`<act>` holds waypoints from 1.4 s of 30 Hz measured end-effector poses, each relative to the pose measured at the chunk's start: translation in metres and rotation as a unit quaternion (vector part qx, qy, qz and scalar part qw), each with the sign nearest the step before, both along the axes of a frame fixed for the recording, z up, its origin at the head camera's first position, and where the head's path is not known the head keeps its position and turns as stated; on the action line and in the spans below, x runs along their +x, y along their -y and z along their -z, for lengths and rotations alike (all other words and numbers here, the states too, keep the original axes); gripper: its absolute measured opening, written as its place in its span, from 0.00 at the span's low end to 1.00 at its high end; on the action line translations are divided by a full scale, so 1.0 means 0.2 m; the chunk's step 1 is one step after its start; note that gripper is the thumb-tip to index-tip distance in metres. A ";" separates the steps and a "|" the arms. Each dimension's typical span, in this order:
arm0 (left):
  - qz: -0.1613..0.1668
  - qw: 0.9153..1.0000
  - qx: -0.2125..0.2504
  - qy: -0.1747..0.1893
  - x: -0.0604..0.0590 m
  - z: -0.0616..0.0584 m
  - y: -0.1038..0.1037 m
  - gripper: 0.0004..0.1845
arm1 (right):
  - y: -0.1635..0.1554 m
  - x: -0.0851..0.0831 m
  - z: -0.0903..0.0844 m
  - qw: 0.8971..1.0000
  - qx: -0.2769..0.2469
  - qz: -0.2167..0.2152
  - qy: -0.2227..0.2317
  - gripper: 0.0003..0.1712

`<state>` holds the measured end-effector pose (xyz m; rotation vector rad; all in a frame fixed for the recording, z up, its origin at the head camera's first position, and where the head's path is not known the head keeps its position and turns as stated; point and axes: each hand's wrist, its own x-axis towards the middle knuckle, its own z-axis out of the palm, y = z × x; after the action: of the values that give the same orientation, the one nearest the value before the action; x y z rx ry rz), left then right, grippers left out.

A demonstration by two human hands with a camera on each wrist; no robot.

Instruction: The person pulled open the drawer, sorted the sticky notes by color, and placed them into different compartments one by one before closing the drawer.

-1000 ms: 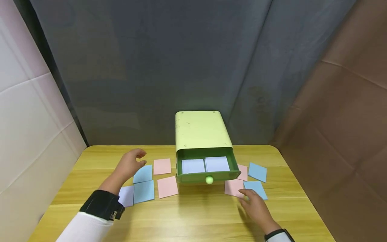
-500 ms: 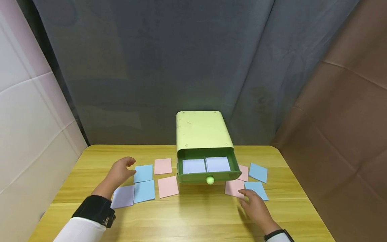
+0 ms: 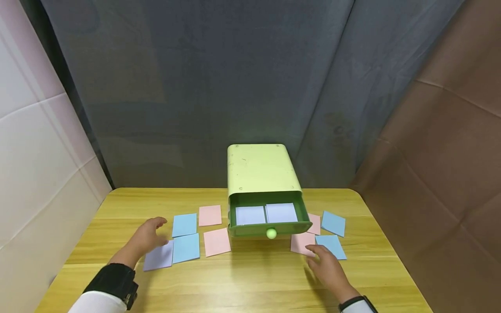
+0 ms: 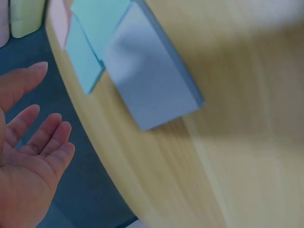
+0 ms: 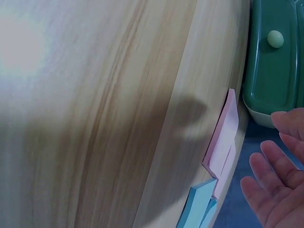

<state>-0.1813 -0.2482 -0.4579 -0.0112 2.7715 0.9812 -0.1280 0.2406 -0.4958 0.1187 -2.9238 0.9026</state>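
Your left hand [image 3: 146, 237] hovers open over the lavender note pad [image 3: 158, 256], hiding its far corner. Your right hand [image 3: 326, 267], fingers relaxed and empty, covers the near edge of the pink pad [image 3: 301, 242]; contact is unclear.

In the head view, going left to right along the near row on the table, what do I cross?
Left hand → purple note → blue note → pink note → drawer knob → pink note at the right hand → blue note on the right.

I wear white long sleeves on both arms. A broad black band with a small metal buckle wraps my left wrist just behind my left hand [image 3: 146, 237]; a narrower black strap circles the wrist behind my right hand [image 3: 328, 269].
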 end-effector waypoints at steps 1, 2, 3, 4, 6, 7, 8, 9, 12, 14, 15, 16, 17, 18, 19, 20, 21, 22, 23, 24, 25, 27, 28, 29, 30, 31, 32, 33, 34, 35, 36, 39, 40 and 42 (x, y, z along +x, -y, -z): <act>0.000 1.000 -0.002 0.007 0.01 0.01 0.00 0.32 | 0.00 0.00 0.00 1.000 0.002 0.000 0.001 0.20; 0.000 1.000 -0.004 0.013 0.01 0.01 0.01 0.33 | 0.00 0.00 0.00 1.000 0.004 -0.002 0.003 0.20; 0.003 1.000 -0.007 0.017 0.02 0.02 0.01 0.33 | 0.01 0.00 -0.01 1.000 0.006 -0.003 0.004 0.20; 0.006 1.000 -0.012 0.019 0.02 0.02 0.01 0.33 | 0.01 0.00 -0.01 1.000 0.006 -0.003 0.004 0.20; 0.013 1.000 -0.018 0.021 0.03 0.03 0.02 0.32 | 0.01 0.00 -0.01 1.000 0.007 -0.006 0.003 0.20; 0.018 0.999 -0.022 0.020 0.03 0.04 0.03 0.32 | 0.01 0.00 -0.01 1.000 0.007 -0.007 0.001 0.20; 0.021 0.999 -0.026 0.021 0.03 0.04 0.03 0.32 | 0.01 0.00 -0.01 1.000 0.006 -0.008 -0.002 0.20; 0.022 0.999 -0.030 0.022 0.04 0.05 0.03 0.32 | 0.01 0.00 -0.01 1.000 0.005 -0.009 -0.005 0.20; 0.027 0.999 -0.040 0.024 0.05 0.07 0.03 0.32 | 0.02 0.00 0.00 1.000 0.003 -0.012 -0.019 0.20; 0.034 0.998 -0.048 0.021 0.05 0.09 0.02 0.33 | 0.01 0.00 0.00 1.000 0.004 -0.014 -0.027 0.20; 0.037 0.998 -0.052 0.018 0.05 0.09 0.02 0.33 | 0.01 0.00 0.00 0.999 0.006 -0.014 -0.031 0.20; 0.039 0.998 -0.054 0.016 0.05 0.10 0.02 0.34 | 0.01 0.00 0.00 0.999 0.008 -0.016 -0.035 0.19; 0.042 0.997 -0.057 0.014 0.05 0.11 0.01 0.34 | 0.01 0.00 0.00 0.999 0.008 -0.017 -0.037 0.19; 0.043 0.997 -0.059 0.013 0.05 0.11 0.01 0.35 | 0.01 0.00 0.00 0.999 0.009 -0.017 -0.038 0.19; 0.045 0.997 -0.061 0.011 0.05 0.12 0.01 0.35 | 0.01 0.00 0.00 0.999 0.009 -0.017 -0.040 0.19; 0.045 0.997 -0.062 0.010 0.05 0.12 0.00 0.35 | 0.01 0.00 0.01 0.999 0.007 -0.017 -0.041 0.19; 0.046 0.997 -0.064 0.009 0.05 0.12 0.00 0.35 | 0.01 -0.01 0.01 0.999 0.005 -0.018 -0.041 0.19; 0.047 0.997 -0.067 0.008 0.05 0.13 0.00 0.35 | 0.01 -0.01 0.01 0.999 0.002 -0.018 -0.041 0.19; 0.051 0.996 -0.070 0.005 0.05 0.13 0.00 0.35 | 0.01 -0.01 0.01 0.999 0.000 -0.017 -0.038 0.19; 0.054 0.996 -0.075 0.002 0.05 0.14 0.00 0.35 | 0.01 -0.01 0.01 0.999 -0.001 -0.017 -0.039 0.19; 0.057 0.995 -0.079 0.000 0.05 0.15 0.01 0.35 | 0.01 -0.01 0.01 0.999 -0.003 -0.017 -0.038 0.19; 0.063 0.994 -0.088 -0.006 0.05 0.16 0.01 0.34 | 0.01 -0.01 0.01 0.999 -0.004 -0.017 -0.037 0.19; 0.066 0.994 -0.090 -0.007 0.04 0.16 0.02 0.34 | 0.02 -0.01 0.01 0.999 -0.003 -0.017 -0.037 0.19; 0.067 0.994 -0.091 -0.007 0.04 0.16 0.02 0.33 | 0.02 -0.01 0.01 0.999 -0.002 -0.017 -0.038 0.19; 0.068 0.993 -0.092 -0.007 0.04 0.17 0.02 0.33 | 0.02 0.00 0.01 0.999 -0.002 -0.017 -0.039 0.18; 0.069 0.993 -0.091 -0.007 0.04 0.17 0.02 0.33 | 0.02 0.00 0.01 0.999 -0.002 -0.016 -0.038 0.18; 0.070 0.993 -0.090 -0.007 0.03 0.18 0.02 0.32 | 0.02 0.00 0.01 0.999 -0.002 -0.015 -0.037 0.18; 0.070 0.994 -0.089 -0.006 0.03 0.18 0.02 0.32 | 0.02 0.00 0.01 0.999 -0.001 -0.015 -0.037 0.18; 0.068 0.994 -0.088 -0.004 0.03 0.18 0.02 0.31 | 0.02 0.00 0.01 0.999 -0.001 -0.013 -0.035 0.18; 0.068 0.994 -0.089 -0.004 0.03 0.19 0.02 0.31 | 0.02 0.00 0.00 0.999 -0.002 -0.012 -0.033 0.18; 0.068 0.994 -0.091 -0.002 0.03 0.19 0.02 0.30 | 0.02 0.00 0.00 0.999 -0.002 -0.012 -0.032 0.18; 0.068 0.993 -0.095 0.000 0.03 0.19 0.01 0.29 | 0.03 0.00 0.00 0.999 -0.002 -0.012 -0.033 0.18; 0.070 0.993 -0.096 -0.002 0.03 0.19 0.01 0.29 | 0.03 0.00 0.00 0.999 -0.003 -0.011 -0.032 0.18; 0.074 0.993 -0.096 -0.003 0.02 0.20 0.01 0.29 | 0.03 0.00 0.00 0.999 -0.002 -0.011 -0.033 0.18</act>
<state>-0.1777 -0.2508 -0.4971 0.1673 2.8141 0.6778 -0.1283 0.2356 -0.4956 0.1763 -2.8656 0.8902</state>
